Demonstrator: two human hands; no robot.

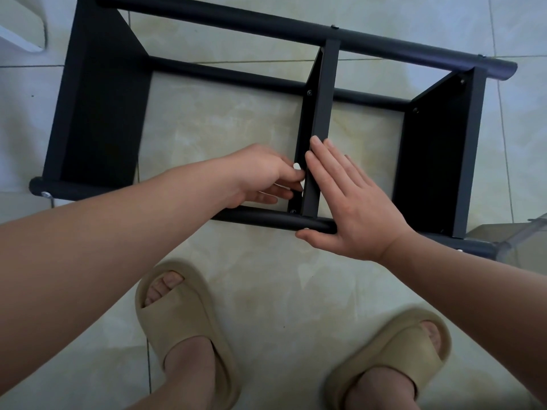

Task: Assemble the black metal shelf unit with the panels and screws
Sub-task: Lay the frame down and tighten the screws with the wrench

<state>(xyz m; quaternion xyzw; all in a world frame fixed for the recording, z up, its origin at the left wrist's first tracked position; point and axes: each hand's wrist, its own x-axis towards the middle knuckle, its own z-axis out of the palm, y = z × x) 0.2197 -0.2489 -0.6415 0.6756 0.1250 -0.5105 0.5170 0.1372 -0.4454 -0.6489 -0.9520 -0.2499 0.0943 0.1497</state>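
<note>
The black metal shelf unit (266, 25) lies on its side on the tiled floor, with three panels fixed between round tubes. My right hand (352, 202) lies flat with straight fingers against the right face of the middle panel (321, 113), thumb on the near tube (266, 218). My left hand (263, 176) reaches to the panel's left face, its fingers curled round a small white part (297, 166) beside the panel's lower edge. A screw (293, 211) shows at the panel's near corner.
Beige tiles lie all around the frame. Both feet in beige slippers (183, 335) stand just in front of the near tube. A white object (20, 34) sits at the top left, and a clear plastic piece (521, 238) at the right edge.
</note>
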